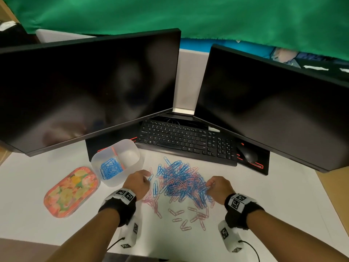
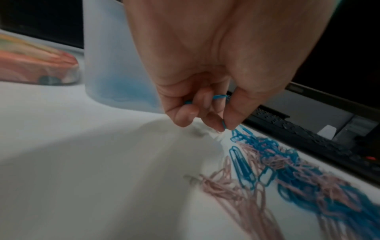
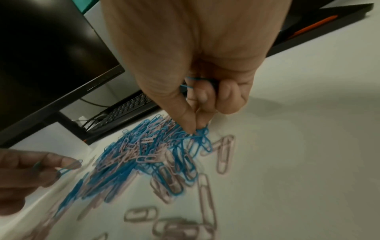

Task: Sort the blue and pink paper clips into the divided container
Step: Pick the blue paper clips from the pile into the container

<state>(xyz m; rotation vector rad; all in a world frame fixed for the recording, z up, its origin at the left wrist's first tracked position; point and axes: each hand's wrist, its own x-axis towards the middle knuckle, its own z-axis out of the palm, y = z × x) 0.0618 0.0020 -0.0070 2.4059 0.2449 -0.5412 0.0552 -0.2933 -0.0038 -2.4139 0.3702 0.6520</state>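
A heap of mixed blue and pink paper clips lies on the white desk between my hands, with loose pink clips scattered nearer me. The translucent divided container stands at the left; its left half holds blue clips, its right half looks empty. My left hand pinches blue clips at the heap's left edge, with more tucked in its curled fingers. My right hand pinches blue clips at the heap's right edge and holds others in its palm.
A floral orange lid lies left of the container. A black keyboard and mouse sit behind the heap under two dark monitors. White desk surface stretches to the right.
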